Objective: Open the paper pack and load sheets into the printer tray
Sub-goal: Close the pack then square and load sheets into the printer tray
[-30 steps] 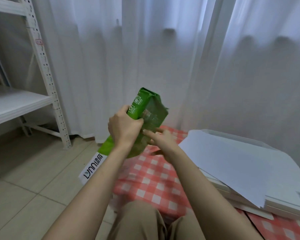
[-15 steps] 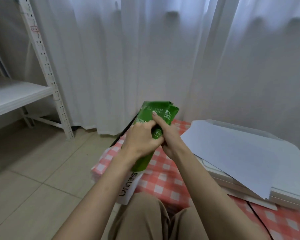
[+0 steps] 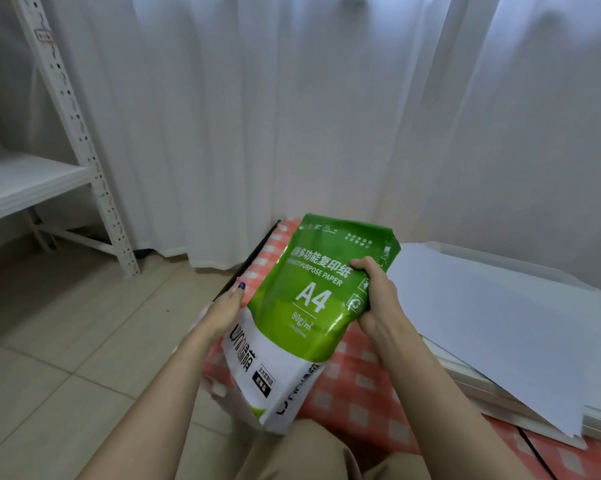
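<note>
A green and white A4 paper pack [image 3: 302, 317] is held tilted above my lap, its printed face toward me. My right hand [image 3: 378, 299] grips its right edge, thumb curled over the front. My left hand [image 3: 224, 311] lies against the pack's left side, thumb straight along the edge and the other fingers hidden behind it. To the right a white printer [image 3: 569, 341] sits low, with loose white sheets [image 3: 493, 327] spread over its top.
A red and white checked cloth [image 3: 358, 393] covers the low surface under the pack and printer. White curtains [image 3: 292, 116] hang behind. A white metal shelf rack [image 3: 84, 150] stands at the left on a beige tiled floor [image 3: 49, 358]. My knees fill the bottom centre.
The pack has been turned from a crumpled end-on hold so that its front face points at me. My hands moved apart to its left and right edges, and it came lower.
</note>
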Motion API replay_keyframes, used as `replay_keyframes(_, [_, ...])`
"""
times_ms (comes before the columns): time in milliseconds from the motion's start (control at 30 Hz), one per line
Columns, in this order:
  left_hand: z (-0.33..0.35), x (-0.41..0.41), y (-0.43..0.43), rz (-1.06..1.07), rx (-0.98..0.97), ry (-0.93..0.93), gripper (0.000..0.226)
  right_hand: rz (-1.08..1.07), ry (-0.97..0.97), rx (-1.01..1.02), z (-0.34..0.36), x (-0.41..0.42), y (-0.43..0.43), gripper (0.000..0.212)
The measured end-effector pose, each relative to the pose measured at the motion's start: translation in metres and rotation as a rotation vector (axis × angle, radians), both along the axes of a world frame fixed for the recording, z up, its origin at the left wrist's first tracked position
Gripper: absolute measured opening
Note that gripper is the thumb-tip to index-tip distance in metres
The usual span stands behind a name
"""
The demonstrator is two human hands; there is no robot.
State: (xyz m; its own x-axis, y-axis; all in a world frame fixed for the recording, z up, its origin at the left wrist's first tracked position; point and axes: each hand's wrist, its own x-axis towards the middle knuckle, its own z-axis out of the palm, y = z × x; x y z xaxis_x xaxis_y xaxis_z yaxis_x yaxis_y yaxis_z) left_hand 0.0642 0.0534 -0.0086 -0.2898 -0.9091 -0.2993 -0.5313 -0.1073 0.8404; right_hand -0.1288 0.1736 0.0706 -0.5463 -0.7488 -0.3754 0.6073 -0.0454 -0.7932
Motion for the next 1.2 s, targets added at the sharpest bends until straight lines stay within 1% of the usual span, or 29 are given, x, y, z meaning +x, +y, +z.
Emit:
replay_keyframes(33, [-0.008,-0.004,-0.008,0.001,0.033,0.020,0.060,-0.007,-0.016,0.010,-0.003,-0.004,-0.002,0.018])
replay_keyframes(100, [-0.023,-0.013,-0.021,-0.015,0.088,0.020,0.058,0.001,-0.037,0.014,-0.008,-0.013,-0.007,0.027])
replay_keyframes(167, [-0.026,-0.021,-0.017,-0.052,0.101,0.003,0.044,0.019,-0.058,-0.015,-0.012,-0.019,-0.014,0.041])
replay_keyframes(233, [-0.028,-0.028,-0.013,-0.020,0.073,0.000,0.035,0.034,-0.048,-0.045,-0.012,-0.026,-0.023,0.046])
replay_keyframes(300, [-0.036,-0.031,-0.015,-0.013,0.061,-0.019,0.029,0.048,-0.004,-0.033,-0.010,-0.029,-0.037,0.043])
replay_keyframes(367, [-0.042,-0.033,-0.021,0.036,0.085,-0.012,0.027,0.024,0.025,0.001,-0.010,-0.028,-0.049,0.036])
replay_keyframes(467, [-0.038,-0.029,-0.035,0.223,0.171,0.105,0.023,-0.025,0.077,0.071,-0.014,-0.034,-0.063,0.023])
replay_keyframes(533, [-0.029,-0.028,-0.046,0.274,0.177,0.171,0.015,-0.025,0.157,0.155,-0.016,-0.043,-0.070,0.016])
replay_keyframes(567, [-0.022,-0.028,-0.051,0.289,0.176,0.197,0.011,-0.010,0.198,0.195,-0.018,-0.047,-0.074,0.018])
replay_keyframes(633, [-0.017,-0.027,-0.060,0.319,0.170,0.220,0.015,0.023,0.282,0.284,-0.024,-0.053,-0.084,0.026])
replay_keyframes(667, [-0.017,-0.027,-0.065,0.327,0.178,0.225,0.020,0.033,0.342,0.334,-0.029,-0.057,-0.091,0.025])
replay_keyframes(700, [-0.020,-0.028,-0.069,0.335,0.194,0.234,0.022,0.037,0.412,0.380,-0.035,-0.061,-0.099,0.019])
replay_keyframes(767, [-0.024,-0.031,-0.074,0.334,0.204,0.239,0.023,0.028,0.530,0.457,-0.049,-0.071,-0.117,0.012])
replay_keyframes(867, [-0.033,-0.039,-0.085,0.317,0.183,0.220,0.018,-0.004,0.623,0.508,-0.061,-0.082,-0.141,0.004])
replay_keyframes(900, [-0.035,-0.041,-0.090,0.311,0.161,0.216,0.017,-0.018,0.632,0.520,-0.063,-0.084,-0.147,0.009])
replay_keyframes(967, [-0.041,-0.047,-0.101,0.290,0.114,0.204,0.007,-0.043,0.634,0.530,-0.069,-0.088,-0.155,0.031])
replay_keyframes(1000, [-0.044,-0.049,-0.106,0.280,0.091,0.181,0.016,-0.042,0.639,0.531,-0.077,-0.091,-0.159,0.039])
replay_keyframes(1033, [-0.046,-0.052,-0.108,0.279,0.063,0.137,0.025,-0.017,0.653,0.539,-0.084,-0.091,-0.160,0.045])
replay_keyframes(1067, [-0.047,-0.054,-0.106,0.273,0.015,0.061,0.029,0.025,0.661,0.565,-0.093,-0.090,-0.161,0.050])
replay_keyframes(1133, [-0.045,-0.058,-0.098,0.231,-0.078,-0.108,0.028,0.113,0.664,0.621,-0.107,-0.087,-0.161,0.051])
replay_keyframes(1200, [-0.045,-0.060,-0.095,0.199,-0.120,-0.164,0.027,0.187,0.675,0.655,-0.107,-0.078,-0.156,0.047])
